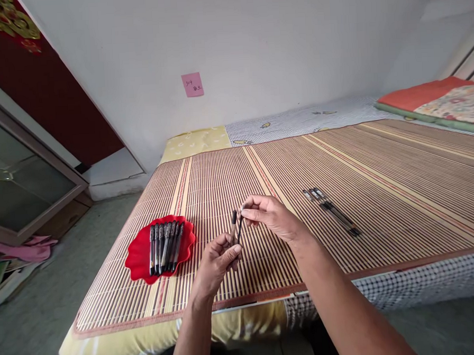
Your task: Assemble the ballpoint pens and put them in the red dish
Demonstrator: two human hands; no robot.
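In front of me, my left hand (221, 258) is closed around the lower part of a clear pen barrel (233, 225) with a black upper end, held nearly upright. My right hand (268, 215) pinches the top of a thin dark stick (240, 229) that looks like a pen refill. This stick slants down beside the barrel, its lower end close to my left thumb. To the left, a red scalloped plate (134, 257) carries several capped black pens (165, 247) laid side by side. Right of my hands, several more pens (334, 212) lie together on the mat.
A striped bamboo mat (229, 178) covers the bed. Folded orange and floral bedding (443, 100) lies at the far right. The white wall behind bears a pink note (192, 84). A glass-fronted cabinet door (26, 172) stands at left, above pink cloth (34, 249) on the floor.
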